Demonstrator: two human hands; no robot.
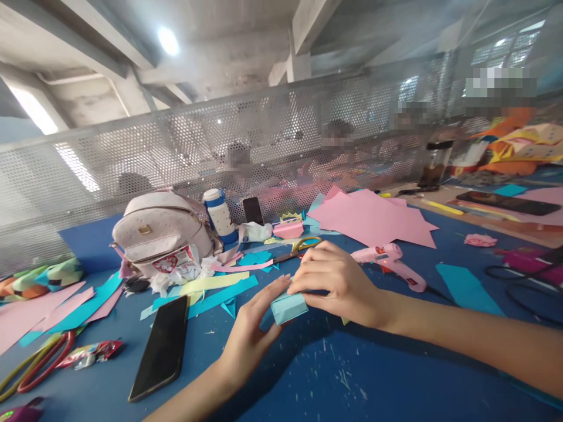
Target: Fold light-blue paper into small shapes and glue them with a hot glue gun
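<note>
A small light-blue folded paper box [289,309] is between my two hands, above the blue table. My left hand [255,316] cups it from the left, with the thumb below and the fingers along its far side. Bent over its upper right edge, my right hand [332,284] pinches it; the fingertips partly cover the paper. Just behind the hands lie scissors [294,252] with yellow handles, beside a strip of pink paper [246,266]. A pink hot glue gun [393,262] rests to the right of my right hand, its front end partly hidden.
A black phone [160,346] lies left of my hands. Farther back stand a pale backpack [162,225] and a white-and-blue bottle [220,217]. Pink paper sheets [373,217] spread at the back right. A perforated metal screen [272,140] runs behind the table, with people beyond it.
</note>
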